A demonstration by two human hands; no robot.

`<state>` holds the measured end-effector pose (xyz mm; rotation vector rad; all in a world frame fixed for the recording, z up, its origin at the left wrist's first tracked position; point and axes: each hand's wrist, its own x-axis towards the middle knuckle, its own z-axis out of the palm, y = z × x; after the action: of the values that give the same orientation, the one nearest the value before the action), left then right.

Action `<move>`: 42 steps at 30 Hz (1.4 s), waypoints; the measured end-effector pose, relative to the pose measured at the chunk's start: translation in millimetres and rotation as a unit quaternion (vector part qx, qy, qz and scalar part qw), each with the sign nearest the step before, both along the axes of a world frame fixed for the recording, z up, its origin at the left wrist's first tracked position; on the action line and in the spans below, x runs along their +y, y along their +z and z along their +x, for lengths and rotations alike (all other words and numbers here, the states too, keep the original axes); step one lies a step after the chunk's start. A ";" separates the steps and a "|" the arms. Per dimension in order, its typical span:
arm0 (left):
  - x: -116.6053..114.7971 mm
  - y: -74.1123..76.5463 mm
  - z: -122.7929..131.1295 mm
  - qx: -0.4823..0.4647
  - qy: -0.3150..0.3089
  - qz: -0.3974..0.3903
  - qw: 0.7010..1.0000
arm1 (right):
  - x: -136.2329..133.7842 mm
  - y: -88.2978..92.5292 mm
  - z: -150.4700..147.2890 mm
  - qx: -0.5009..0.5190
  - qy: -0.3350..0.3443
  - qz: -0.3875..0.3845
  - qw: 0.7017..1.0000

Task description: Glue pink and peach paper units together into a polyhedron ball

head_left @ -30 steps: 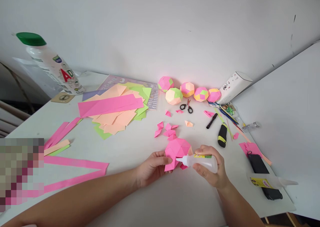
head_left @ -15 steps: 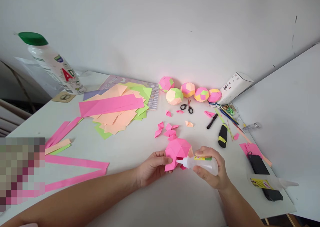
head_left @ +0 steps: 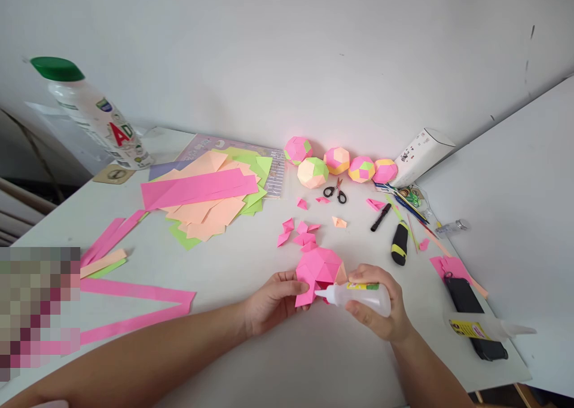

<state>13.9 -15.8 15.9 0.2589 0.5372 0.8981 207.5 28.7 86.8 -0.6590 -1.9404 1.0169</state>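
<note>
Near the front middle of the table, my left hand (head_left: 277,300) pinches the left edge of a pink folded-paper ball (head_left: 320,265), thumb on top. The ball has an opening at its lower side and a peach patch at its right. My right hand (head_left: 379,300) is closed round a clear glue bottle (head_left: 365,297) with a yellow and green label. The bottle lies nearly level, its white nozzle pointing left at a pink flap beside the opening. Several small folded pink pieces (head_left: 305,238) lie just behind the ball.
Behind are scissors (head_left: 336,191), several finished paper balls (head_left: 313,173) and a white box (head_left: 421,157). Paper sheets (head_left: 201,192) and a white bottle (head_left: 101,121) stand left. On the right are a cutter (head_left: 399,243), a black case (head_left: 464,297) and another glue bottle (head_left: 482,327).
The glue bottle's nozzle has shifted very slightly left and down along the flap. My left hand and the ball have hardly moved.
</note>
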 end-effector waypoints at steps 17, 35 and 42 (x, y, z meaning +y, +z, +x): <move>0.8 0.5 1.0 0.002 -0.002 0.002 1.000 | -0.4 2.2 -1.5 0.010 -0.003 -0.016 1.000; 1.5 2.9 0.9 0.011 -0.002 0.009 1.000 | 0.1 -0.4 -0.8 -0.001 -0.019 0.002 1.000; 1.2 1.9 0.9 0.007 -0.006 0.007 1.000 | 1.0 -1.9 -0.8 -0.007 -0.040 -0.002 0.999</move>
<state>14.8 -14.6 17.8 0.2817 0.5426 0.8900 206.7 29.7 84.9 -0.7419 -1.9095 0.9692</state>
